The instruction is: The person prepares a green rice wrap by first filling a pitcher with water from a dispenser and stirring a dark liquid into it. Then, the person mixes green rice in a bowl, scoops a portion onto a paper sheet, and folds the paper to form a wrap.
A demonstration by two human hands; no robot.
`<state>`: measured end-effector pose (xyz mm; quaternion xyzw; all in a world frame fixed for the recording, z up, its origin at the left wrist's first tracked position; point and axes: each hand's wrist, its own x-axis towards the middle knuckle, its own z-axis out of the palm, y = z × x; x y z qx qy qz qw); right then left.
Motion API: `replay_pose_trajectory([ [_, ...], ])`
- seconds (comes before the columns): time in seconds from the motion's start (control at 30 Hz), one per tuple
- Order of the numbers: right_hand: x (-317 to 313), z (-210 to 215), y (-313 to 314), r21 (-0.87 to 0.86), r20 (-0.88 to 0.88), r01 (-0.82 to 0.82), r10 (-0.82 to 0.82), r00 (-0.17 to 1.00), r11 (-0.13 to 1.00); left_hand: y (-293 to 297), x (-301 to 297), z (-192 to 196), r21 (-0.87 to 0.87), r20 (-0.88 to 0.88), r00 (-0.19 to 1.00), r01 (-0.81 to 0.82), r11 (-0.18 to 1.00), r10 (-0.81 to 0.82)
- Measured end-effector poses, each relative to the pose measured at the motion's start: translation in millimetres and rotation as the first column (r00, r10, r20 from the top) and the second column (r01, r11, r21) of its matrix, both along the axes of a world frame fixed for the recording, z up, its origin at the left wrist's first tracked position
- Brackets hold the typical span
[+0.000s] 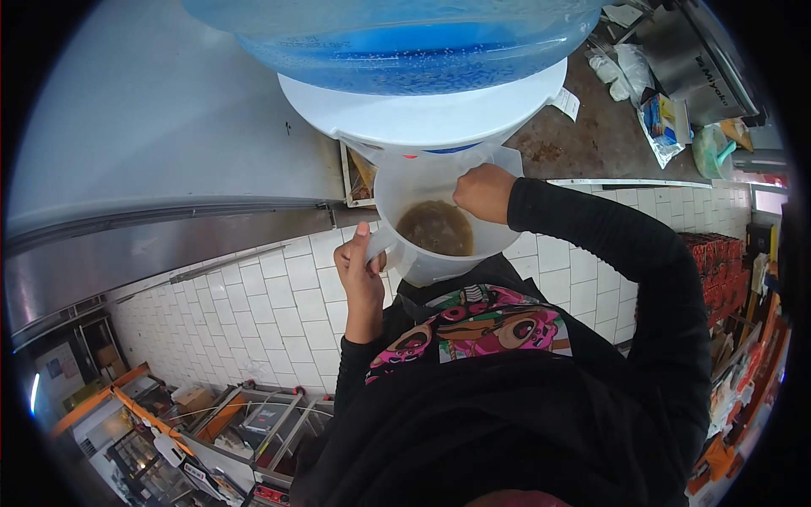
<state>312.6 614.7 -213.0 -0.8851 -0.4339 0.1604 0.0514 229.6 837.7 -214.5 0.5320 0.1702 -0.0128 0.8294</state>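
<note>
A translucent plastic pitcher with brownish liquid in its bottom is held in front of my body. My left hand is closed round the pitcher's handle, thumb up. Over the pitcher's mouth, on its right side, my right hand is curled into a fist. Whatever its fingers grip is hidden by the hand. Just beyond the pitcher stands a white water dispenser with a large blue water bottle on top. The dispenser's tap cannot be made out.
A brown countertop runs to the right of the dispenser, bearing plastic bags, a small blue-and-yellow box and a steel appliance. A pale metal surface fills the left. Stacked red crates stand at right on white floor tiles.
</note>
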Motion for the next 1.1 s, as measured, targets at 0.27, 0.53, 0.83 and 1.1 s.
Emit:
replay_pose_trajectory([
  [0.27, -4.0, 19.2, -11.8, 0.018, -0.250, -0.049, 0.051, 0.967, 0.999, 1.7, 0.3, -0.8, 0.021, 0.044, 0.999, 0.005, 1.000, -0.006],
  [0.53, 3.5, 9.2, -9.2, 0.003, -0.237, 0.016, -0.015, 0.971, 1.000, 2.7, 1.0, -1.5, 0.035, 0.023, 1.000, -0.002, 0.999, 0.002],
  [0.83, 2.9, 0.5, 13.2, 0.042, 0.043, -0.008, 0.006, 0.999, 0.999, 2.7, 4.1, -2.1, -0.002, 0.011, 1.000, -0.028, 1.000, 0.028],
  [1.1, -11.5, 14.5, -4.8, 0.036, -0.147, -0.017, 0.022, 0.989, 0.999, 1.8, 5.7, -1.2, 0.008, 0.027, 0.998, -0.048, 0.999, 0.048],
])
